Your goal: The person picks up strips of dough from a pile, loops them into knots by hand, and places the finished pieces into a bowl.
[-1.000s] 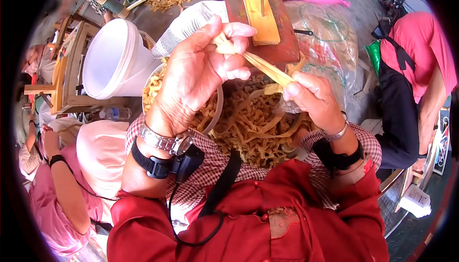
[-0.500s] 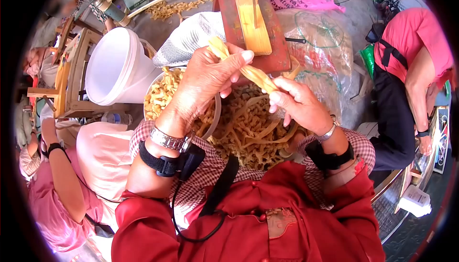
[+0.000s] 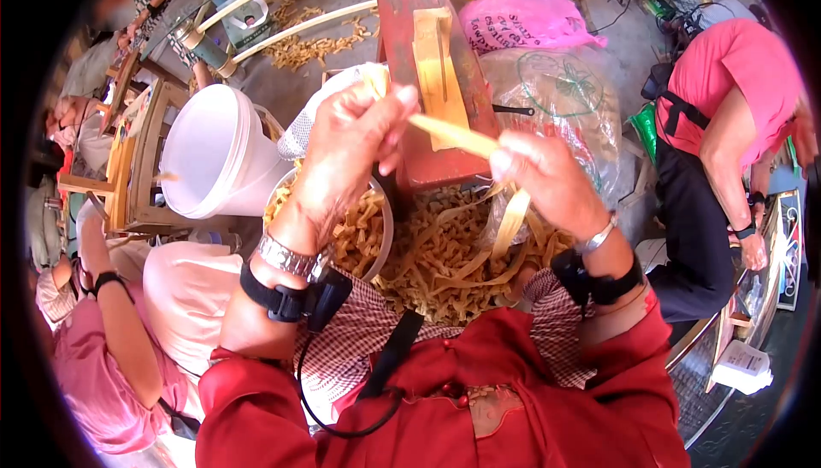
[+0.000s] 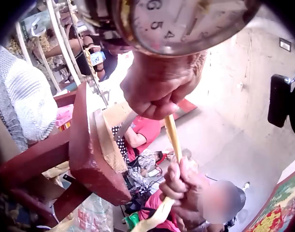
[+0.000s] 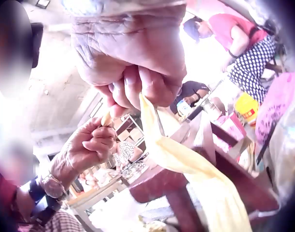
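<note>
A flat, pale yellow strip (image 3: 453, 135) stretches straight between my two hands. My left hand (image 3: 346, 130) grips one end in curled fingers, with a short bit of strip poking out above the thumb. On the other side my right hand (image 3: 547, 182) pinches the strip. From it a long flat tail (image 5: 200, 166) hangs down, plain in the right wrist view. Below the hands lies a heap of similar yellow-brown strips and knotted pieces (image 3: 449, 276). A round tub (image 3: 387, 241) under my left forearm contains more short knotted pieces.
A red wooden bench (image 3: 395, 19) stands ahead, bearing a wooden block (image 3: 440, 96) with a slot. White bucket (image 3: 198, 156) at left, clear plastic sack (image 3: 581, 113) and pink bag (image 3: 530, 15) at right. People sit on both sides, including a person in pink (image 3: 735, 83).
My left hand has turned from palm up, with the strip looped at its fingers, to a closed grip. The hands have drawn further apart, the strip now narrow and straight; the view has shifted.
</note>
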`<state>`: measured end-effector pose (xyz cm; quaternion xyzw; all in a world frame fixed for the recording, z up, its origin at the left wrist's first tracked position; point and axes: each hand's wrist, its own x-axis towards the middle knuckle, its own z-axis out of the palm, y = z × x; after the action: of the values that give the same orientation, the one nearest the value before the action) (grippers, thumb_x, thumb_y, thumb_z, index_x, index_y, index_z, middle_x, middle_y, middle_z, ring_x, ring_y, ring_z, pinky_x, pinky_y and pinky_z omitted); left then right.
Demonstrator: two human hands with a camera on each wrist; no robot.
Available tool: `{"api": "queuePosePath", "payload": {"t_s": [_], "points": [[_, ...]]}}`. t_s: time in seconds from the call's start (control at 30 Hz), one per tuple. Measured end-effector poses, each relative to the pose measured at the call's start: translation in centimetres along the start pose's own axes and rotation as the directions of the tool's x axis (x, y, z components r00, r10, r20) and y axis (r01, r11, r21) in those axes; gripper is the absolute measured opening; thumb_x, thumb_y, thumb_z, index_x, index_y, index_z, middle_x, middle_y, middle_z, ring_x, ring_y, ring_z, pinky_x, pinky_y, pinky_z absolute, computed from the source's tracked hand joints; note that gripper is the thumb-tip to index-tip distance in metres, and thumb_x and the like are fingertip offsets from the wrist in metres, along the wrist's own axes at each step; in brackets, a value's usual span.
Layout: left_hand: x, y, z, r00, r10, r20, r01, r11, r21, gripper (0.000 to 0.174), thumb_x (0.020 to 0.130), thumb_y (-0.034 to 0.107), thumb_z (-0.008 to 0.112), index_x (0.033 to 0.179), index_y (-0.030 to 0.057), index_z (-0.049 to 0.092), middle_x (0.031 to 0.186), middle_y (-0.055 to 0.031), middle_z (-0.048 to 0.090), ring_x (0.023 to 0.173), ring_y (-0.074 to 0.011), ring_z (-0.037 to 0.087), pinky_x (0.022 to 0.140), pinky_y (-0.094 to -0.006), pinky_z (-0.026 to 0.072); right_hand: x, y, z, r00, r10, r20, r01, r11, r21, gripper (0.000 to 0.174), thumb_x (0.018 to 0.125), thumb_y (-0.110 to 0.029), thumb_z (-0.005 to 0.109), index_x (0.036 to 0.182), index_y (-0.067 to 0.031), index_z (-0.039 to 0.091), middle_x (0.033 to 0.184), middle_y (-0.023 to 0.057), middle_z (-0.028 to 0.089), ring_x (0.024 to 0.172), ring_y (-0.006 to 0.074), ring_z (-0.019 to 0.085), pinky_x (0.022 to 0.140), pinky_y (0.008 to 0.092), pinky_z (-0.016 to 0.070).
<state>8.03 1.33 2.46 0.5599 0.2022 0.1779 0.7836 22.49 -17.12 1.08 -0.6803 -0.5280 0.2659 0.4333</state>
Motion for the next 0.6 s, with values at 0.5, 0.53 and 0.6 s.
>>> {"api": "queuePosePath", "payload": {"t_s": [0.5,0.53,0.6], "points": [[9.0,-3.9,-0.6,0.971,0.063,-0.231,0.046,0.898,0.438,0.029,0.087,0.028,0.064,0.07,0.006,0.057,0.055,0.0016,0.05,0.041,-0.0058,0.042,0.036,-0.0205,0.0326,7.3,9.2,-2.5,0.995,-0.094,-0.021,0.052,0.709,-0.704,0.024,0.088,-0.023,0.048,0.077,-0.003,0.056,0.07,0.0164,0.057,0.066,0.034,0.055,0.061,0.0417,0.043],[8.3,-3.6,-1.1,0.974,0.033,-0.226,0.067,0.905,0.421,0.031,0.087,0.03,0.064,0.07,0.0056,0.057,0.055,0.0014,0.05,0.041,-0.0057,0.041,0.035,-0.0204,0.0323,6.8,9.9,-2.8,0.999,0.036,0.0,-0.024,0.683,-0.73,0.023,0.089,-0.022,0.048,0.079,-0.0027,0.057,0.069,0.0155,0.057,0.065,0.0318,0.055,0.061,0.0408,0.0429],[6.2,-2.6,-1.3,0.982,-0.041,-0.185,0.114,0.908,0.404,0.034,0.088,0.033,0.064,0.069,0.0053,0.056,0.055,0.0011,0.05,0.04,-0.0055,0.04,0.035,-0.0201,0.0319,4.4,7.6,-3.2,0.99,0.052,-0.129,-0.103,0.9,-0.424,0.024,0.09,-0.023,0.049,0.082,-0.0023,0.057,0.066,0.0133,0.055,0.063,0.0269,0.054,0.061,0.0382,0.0427]]}}
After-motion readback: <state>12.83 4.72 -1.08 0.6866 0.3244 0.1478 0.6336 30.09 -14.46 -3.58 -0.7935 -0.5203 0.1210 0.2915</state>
